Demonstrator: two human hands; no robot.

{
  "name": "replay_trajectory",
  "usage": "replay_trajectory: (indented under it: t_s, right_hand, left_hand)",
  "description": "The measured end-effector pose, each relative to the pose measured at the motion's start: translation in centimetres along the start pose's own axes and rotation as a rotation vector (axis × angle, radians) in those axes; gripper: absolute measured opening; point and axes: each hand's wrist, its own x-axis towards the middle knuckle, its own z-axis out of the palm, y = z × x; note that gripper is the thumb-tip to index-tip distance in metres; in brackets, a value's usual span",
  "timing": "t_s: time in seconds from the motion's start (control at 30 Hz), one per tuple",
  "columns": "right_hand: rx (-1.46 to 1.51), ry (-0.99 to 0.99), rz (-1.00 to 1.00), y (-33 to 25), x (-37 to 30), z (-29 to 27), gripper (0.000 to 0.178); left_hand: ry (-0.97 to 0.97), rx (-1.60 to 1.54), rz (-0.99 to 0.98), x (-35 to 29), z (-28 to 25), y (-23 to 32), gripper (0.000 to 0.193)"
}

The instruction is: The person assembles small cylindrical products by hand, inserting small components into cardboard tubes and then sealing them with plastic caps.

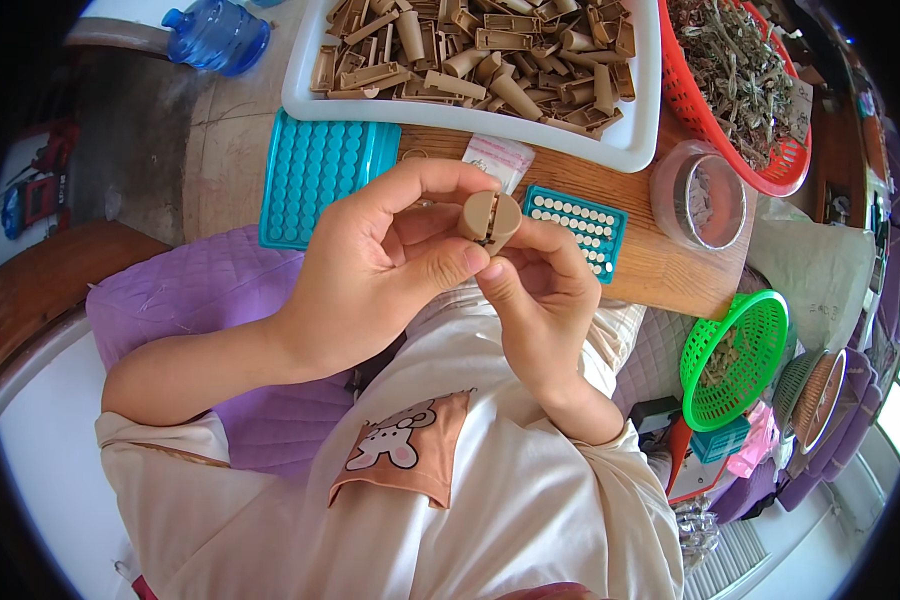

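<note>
In front of my chest, both hands meet around a tan plastic piece (pixel 478 214), whose round end is split by a slot across the middle. My left hand (pixel 365 265) grips it from the left, index finger on its top edge and thumb along its lower side. From the right, my right hand (pixel 548 305) pinches it with thumb and index finger. The fingers hide the lower part of the piece, and small dark parts show inside the slot. Beyond my hands stands a white bin (pixel 470 118) heaped with similar tan half-shell pieces (pixel 515 95).
On the wooden table (pixel 660 280) lie a teal tray of round cups (pixel 310 180), a small teal rack (pixel 618 240) with white round pieces, a plastic bag (pixel 505 157) and a clear round tub (pixel 670 205). A red basket (pixel 792 165) of metal parts and a green basket (pixel 735 390) stand right.
</note>
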Motion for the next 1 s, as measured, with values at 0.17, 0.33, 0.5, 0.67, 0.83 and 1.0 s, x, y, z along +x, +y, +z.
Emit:
replay_trajectory:
  t_s: [0.17,0.33,0.5,0.67,0.83,1.0]
  right_hand:
    - [-0.087,-0.026,-0.084,0.7,0.6,-0.1,0.025]
    - [-0.226,0.027,-0.099,0.9,0.9,1.1,0.024]
    - [-0.272,-0.219,-0.212,0.4,1.8,1.9,0.013]
    - [-0.309,-0.102,-0.320,1.1,1.8,2.9,0.011]
    - [-0.217,-0.049,-0.380,2.5,1.6,2.7,0.012]
    - [-0.234,-0.069,-0.396,3.0,1.3,2.3,0.012]
  left_hand:
    - [0.016,0.018,0.002,0.1,0.1,-0.1,0.037]
    - [0.024,0.435,0.103,0.1,0.5,0.0,0.040]
    - [0.130,0.812,0.625,1.5,0.2,-1.5,0.031]
    - [0.093,0.753,0.406,1.2,0.6,-0.1,0.049]
    - [0.023,0.757,0.622,2.1,0.5,-1.3,0.036]
    - [-0.136,0.767,0.689,2.5,0.5,-1.2,0.039]
